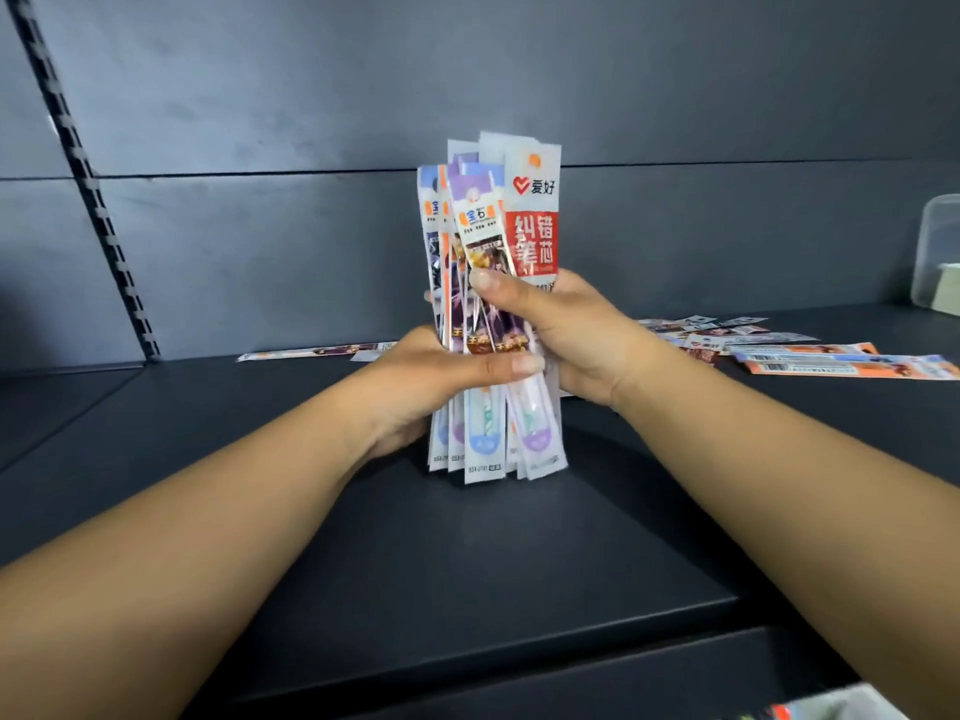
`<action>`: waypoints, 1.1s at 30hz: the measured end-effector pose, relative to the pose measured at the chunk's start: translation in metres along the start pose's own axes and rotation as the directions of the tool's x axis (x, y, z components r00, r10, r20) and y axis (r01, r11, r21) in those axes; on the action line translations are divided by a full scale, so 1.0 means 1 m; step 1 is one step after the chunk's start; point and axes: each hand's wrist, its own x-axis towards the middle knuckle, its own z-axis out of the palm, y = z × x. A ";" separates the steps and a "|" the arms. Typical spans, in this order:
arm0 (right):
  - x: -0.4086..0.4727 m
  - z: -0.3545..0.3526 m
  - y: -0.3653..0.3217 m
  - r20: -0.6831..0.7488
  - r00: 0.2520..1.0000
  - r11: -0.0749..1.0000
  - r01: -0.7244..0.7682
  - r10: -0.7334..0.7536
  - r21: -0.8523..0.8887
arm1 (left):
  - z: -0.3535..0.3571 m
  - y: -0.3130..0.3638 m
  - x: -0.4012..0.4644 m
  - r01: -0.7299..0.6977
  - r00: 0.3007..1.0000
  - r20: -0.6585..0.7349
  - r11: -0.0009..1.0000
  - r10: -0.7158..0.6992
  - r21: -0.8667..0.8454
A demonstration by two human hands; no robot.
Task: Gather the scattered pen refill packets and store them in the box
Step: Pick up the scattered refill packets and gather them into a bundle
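Observation:
A bundle of several pen refill packets stands upright on the dark shelf, its lower ends touching the surface. My left hand grips the bundle low down, thumb across its front. My right hand grips it higher up, thumb pressed on the front packets. More loose packets lie scattered flat on the shelf at the right. One packet lies flat behind at the left. A clear plastic box stands at the far right edge, partly cut off.
A dark back wall closes the shelf behind, with a slotted upright rail at the left. The shelf's front edge runs below my forearms. Some colourful packaging shows at the bottom right corner.

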 end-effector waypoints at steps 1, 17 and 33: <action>0.000 0.002 0.001 -0.074 0.997 0.999 0.038 -0.038 -0.007 | 0.003 0.001 0.000 -0.023 0.999 -0.026 1.000 0.022 -0.011; -0.026 -0.010 -0.004 -0.067 0.998 0.995 0.022 -0.016 0.094 | 0.020 0.001 0.004 -0.122 0.987 -0.099 0.990 0.128 0.066; -0.119 -0.261 -0.102 -0.076 0.995 0.966 -0.076 0.059 -0.246 | 0.262 0.016 0.160 -0.032 0.996 0.073 0.989 0.043 -0.143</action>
